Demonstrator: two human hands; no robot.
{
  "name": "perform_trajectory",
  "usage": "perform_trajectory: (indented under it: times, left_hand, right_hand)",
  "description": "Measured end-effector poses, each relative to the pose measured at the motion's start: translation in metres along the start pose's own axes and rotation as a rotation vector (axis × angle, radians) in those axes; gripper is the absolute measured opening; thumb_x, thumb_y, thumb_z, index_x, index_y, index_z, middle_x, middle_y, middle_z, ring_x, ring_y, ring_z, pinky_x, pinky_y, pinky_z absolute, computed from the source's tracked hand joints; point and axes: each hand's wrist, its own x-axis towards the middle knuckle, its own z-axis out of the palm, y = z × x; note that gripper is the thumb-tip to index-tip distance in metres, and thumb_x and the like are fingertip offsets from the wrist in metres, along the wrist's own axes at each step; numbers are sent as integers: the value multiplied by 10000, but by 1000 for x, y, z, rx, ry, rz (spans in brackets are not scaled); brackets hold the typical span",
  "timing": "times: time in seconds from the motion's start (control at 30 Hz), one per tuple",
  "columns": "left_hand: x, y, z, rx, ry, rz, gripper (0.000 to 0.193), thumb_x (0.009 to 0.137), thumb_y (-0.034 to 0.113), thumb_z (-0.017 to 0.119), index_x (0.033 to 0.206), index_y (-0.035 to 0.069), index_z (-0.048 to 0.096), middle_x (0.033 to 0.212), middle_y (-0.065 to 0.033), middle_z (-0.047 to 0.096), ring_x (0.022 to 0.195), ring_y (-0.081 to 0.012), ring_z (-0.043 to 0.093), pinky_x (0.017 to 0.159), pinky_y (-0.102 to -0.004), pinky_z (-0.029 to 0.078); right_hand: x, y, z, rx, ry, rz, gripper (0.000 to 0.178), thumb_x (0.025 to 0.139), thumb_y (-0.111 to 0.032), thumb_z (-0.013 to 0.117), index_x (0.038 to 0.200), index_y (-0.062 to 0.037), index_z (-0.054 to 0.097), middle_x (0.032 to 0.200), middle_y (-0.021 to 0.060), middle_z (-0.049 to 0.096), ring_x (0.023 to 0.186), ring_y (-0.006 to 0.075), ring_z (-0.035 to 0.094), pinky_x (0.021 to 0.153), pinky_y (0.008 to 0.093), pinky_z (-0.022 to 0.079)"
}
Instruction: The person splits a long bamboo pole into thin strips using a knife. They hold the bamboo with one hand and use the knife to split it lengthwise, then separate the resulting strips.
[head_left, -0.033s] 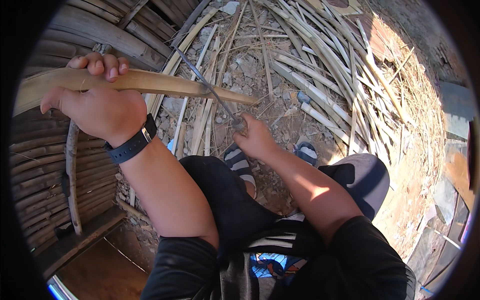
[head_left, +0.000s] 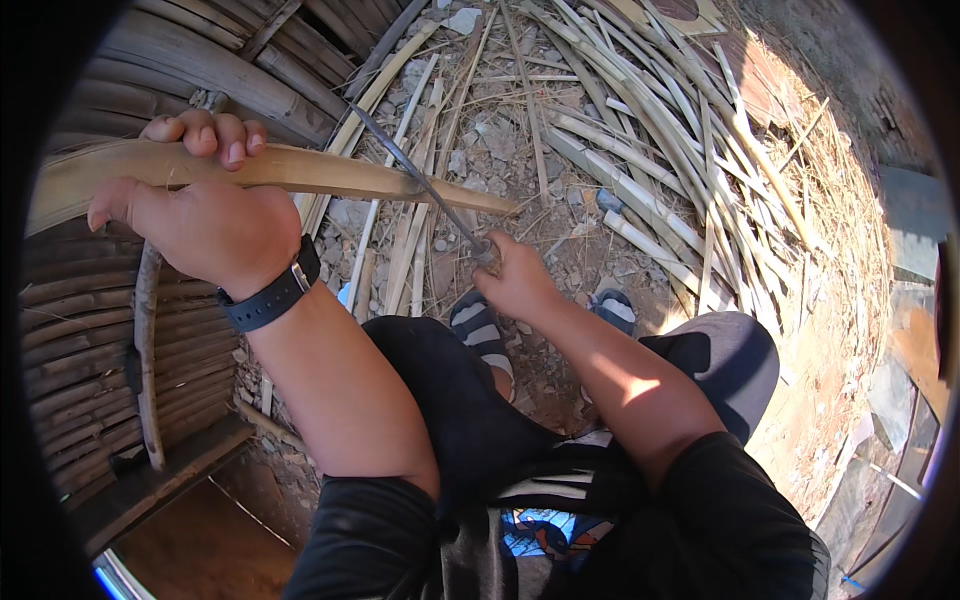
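Note:
A long, pale split bamboo piece (head_left: 335, 174) runs from the far left toward the middle, tapering at its right end. My left hand (head_left: 222, 222) is wrapped round its left part, fingers over the far edge and thumb along the near side. A dark watch strap circles that wrist. In my right hand (head_left: 522, 284) is a long narrow knife (head_left: 393, 148), gripped by its handle. Its blade slants up and left across the bamboo piece near the tapered end, in contact or very close to it. Most of the handle is hidden by my fingers.
Many split bamboo strips (head_left: 640, 190) lie heaped at the right, over rubble and straw. More strips (head_left: 400, 255) lie beneath the blade. A slatted bamboo wall (head_left: 90, 340) closes the left side, with a thin upright stick (head_left: 147, 350). My sandalled foot (head_left: 480, 330) stands below the knife.
My left hand and the bamboo piece sit very slightly farther right and lower. The knife has shifted slightly with my right hand. Both grips are the same.

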Motion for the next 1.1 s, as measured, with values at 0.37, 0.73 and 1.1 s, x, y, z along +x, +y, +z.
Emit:
perform_trajectory:
  times: [0.37, 0.73, 1.1]
  left_hand:
    - [-5, 3, -3, -65, -99, -12, 770, 873, 829, 203, 915, 106, 464, 758, -34, 446, 631, -165, 410, 654, -330, 390]
    - [-8, -2, 11, 225, 162, 100, 758, 897, 803, 179, 913, 100, 463, 741, -36, 430, 621, -171, 398, 647, -330, 391]
    - [-3, -3, 6, 233, 235, 100, 751, 905, 795, 188, 912, 95, 460, 748, -44, 427, 629, -176, 392, 649, -329, 389]
  right_hand:
    - [-21, -73, -19, 29, -99, -85, 485, 820, -230, 694, 1189, 59, 569, 687, 194, 629, 661, 331, 659, 647, 413, 498]
    - [-21, -71, -21, 20, -120, -30, 499, 824, -237, 680, 1208, 59, 563, 850, 283, 656, 851, 406, 662, 770, 459, 516]
    - [-10, -38, -9, -24, -70, 5, 499, 807, -246, 683, 1179, 65, 564, 892, 297, 655, 883, 437, 656, 796, 471, 512]
